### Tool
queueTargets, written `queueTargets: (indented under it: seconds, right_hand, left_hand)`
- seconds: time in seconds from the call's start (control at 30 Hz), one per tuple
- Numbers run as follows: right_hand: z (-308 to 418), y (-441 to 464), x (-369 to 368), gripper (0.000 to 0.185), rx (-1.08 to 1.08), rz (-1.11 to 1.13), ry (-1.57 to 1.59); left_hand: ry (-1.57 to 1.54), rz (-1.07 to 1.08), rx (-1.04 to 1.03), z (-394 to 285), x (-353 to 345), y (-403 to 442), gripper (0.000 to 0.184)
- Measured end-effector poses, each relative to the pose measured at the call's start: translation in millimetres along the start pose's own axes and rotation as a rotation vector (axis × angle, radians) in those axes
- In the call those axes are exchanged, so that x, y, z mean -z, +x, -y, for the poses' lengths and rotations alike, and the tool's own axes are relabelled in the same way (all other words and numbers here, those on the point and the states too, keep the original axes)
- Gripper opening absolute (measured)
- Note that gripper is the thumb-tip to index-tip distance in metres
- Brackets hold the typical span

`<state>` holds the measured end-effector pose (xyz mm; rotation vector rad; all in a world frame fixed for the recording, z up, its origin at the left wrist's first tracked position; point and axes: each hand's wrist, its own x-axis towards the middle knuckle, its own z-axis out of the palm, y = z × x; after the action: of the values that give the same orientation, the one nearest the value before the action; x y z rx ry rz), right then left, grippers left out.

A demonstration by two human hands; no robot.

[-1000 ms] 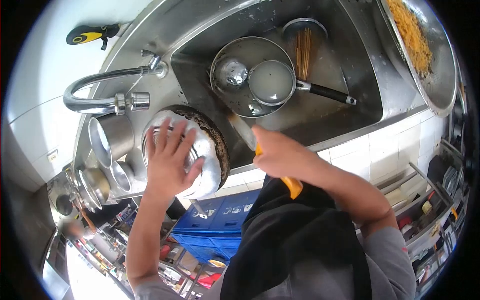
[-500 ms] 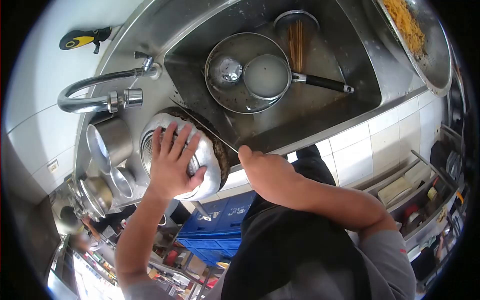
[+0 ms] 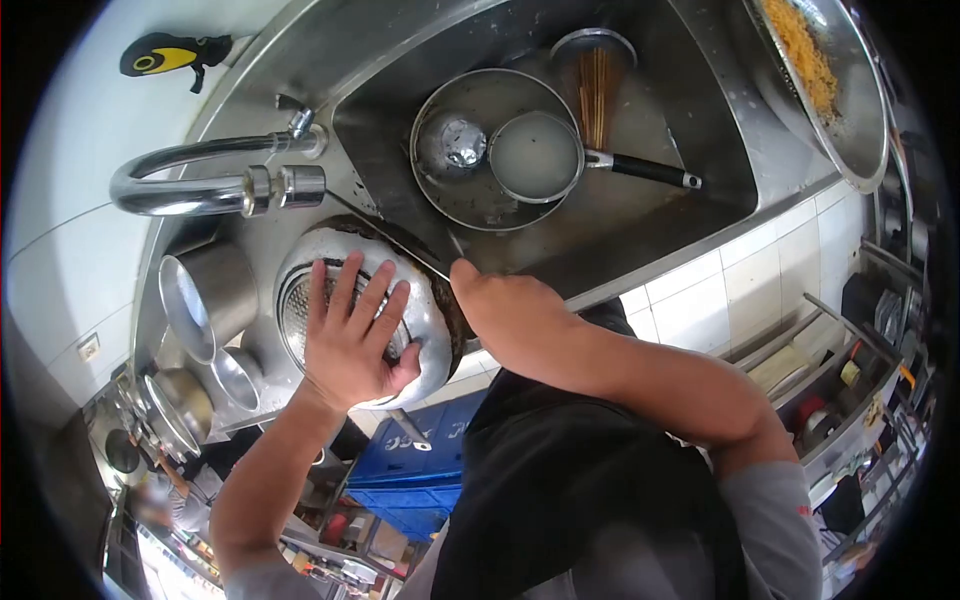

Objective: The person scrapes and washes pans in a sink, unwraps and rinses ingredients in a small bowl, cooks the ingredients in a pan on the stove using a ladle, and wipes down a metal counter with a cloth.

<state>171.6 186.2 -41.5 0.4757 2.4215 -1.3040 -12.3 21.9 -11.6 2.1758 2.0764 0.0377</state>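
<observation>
An upturned pan rests at the sink's near left edge, its silver base facing up with a round patterned disc in the middle. Dark burnt crust lines its side, and its handle points down past the counter edge. My left hand lies flat on the base, fingers spread. My right hand is closed around the handle end of a long, thin-bladed knife. The blade lies along the crusted side of the pan; the knife's handle is hidden in my fist.
In the sink sit a frying pan holding a bowl of cloudy water, and wooden chopsticks. The tap arches near the pan. Metal pots stand left; a colander-like bowl with orange shreds sits right.
My right hand has moved up and left with the knife, along the pan's side. My left hand stays on the base, its fingers slightly more spread. The view has shifted a little.
</observation>
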Motion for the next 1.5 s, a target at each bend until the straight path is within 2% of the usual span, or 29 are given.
queueTargets:
  seconds: [0.13, 0.17, 0.3, 0.4, 0.47, 0.57, 0.63, 0.7, 0.73, 0.8, 0.93, 1.0, 1.1, 1.2, 1.5]
  right_hand:
    - [-2, 11, -1, 0.021, 0.018, -0.026, 0.008]
    - [-4, 28, -13, 0.032, 0.061, -0.112, 0.004]
    - [-2, 22, 6, 0.020, 0.059, 0.015, 0.011]
    - [-3, 26, -4, 0.023, 0.006, -0.006, 0.001]
    - [-2, 51, -7, 0.024, 0.104, -0.126, -0.009]
    - [-4, 19, 21, 0.025, 0.074, 0.035, -0.021]
    - [-3, 23, 13, 0.025, 0.039, 0.132, -0.050]
    - [2, 47, 6, 0.026, 0.097, -0.073, -0.002]
    - [3, 45, 13, 0.026, 0.106, -0.077, -0.009]
    - [5, 31, 22, 0.025, 0.063, 0.025, 0.043]
    - [-10, 40, -3, 0.026, 0.072, -0.015, 0.050]
    - [-2, 58, -2, 0.028, 0.055, -0.088, -0.043]
    - [-5, 29, 19, 0.030, 0.051, 0.064, -0.032]
    - [-1, 6, 29, 0.032, 0.121, 0.092, 0.024]
    - [-16, 20, 30, 0.032, 0.130, 0.091, 0.037]
  left_hand:
    - [-0.015, -0.017, 0.016, -1, -1, -3, 0.053]
    - [-0.001, -0.021, 0.013, 2, -1, -2, 0.053]
    - [-0.012, -0.019, 0.005, 3, -2, -1, 0.053]
    - [-0.017, -0.012, 0.008, 1, -3, -5, 0.053]
    - [0.015, -0.019, 0.001, 4, 0, -1, 0.054]
    - [0.000, -0.039, 0.011, 5, -4, 0, 0.054]
    - [-0.001, -0.034, 0.009, 5, -3, -1, 0.054]
    - [-0.004, -0.030, 0.011, 3, -3, -2, 0.054]
    - [0.004, -0.030, 0.009, 5, -2, -1, 0.054]
    - [-0.001, -0.024, 0.007, 4, -1, -2, 0.054]
    - [-0.022, -0.002, 0.021, 1, -3, -5, 0.052]
    - [-0.001, -0.012, 0.022, 6, -1, -1, 0.052]
    - [-0.012, -0.017, 0.027, 5, -5, -1, 0.051]
    - [-0.008, -0.004, 0.032, 6, -1, 0, 0.050]
    - [-0.031, -0.020, 0.034, 9, -4, -2, 0.051]
